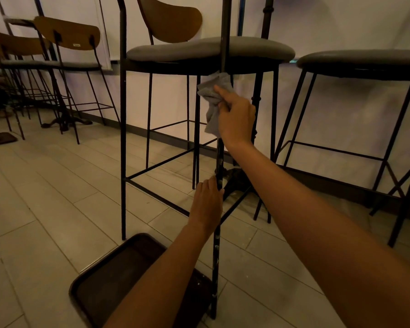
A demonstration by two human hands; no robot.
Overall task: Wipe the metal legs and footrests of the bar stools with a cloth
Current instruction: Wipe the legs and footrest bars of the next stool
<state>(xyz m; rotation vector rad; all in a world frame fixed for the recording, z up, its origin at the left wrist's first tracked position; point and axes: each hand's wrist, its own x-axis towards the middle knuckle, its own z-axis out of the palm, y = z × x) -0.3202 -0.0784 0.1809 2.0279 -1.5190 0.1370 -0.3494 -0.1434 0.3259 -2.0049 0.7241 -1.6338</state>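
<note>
I wear the only camera on my head, looking forward and down from low. The stool leg (220, 159) stands close before it.

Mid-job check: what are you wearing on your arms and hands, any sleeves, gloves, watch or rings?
Nothing worn shows. The left hand and right hand are bare, without gloves, and no ring can be made out. The left forearm and right forearm are bare to the frame's edge: no sleeve, watch or band in view.
</note>
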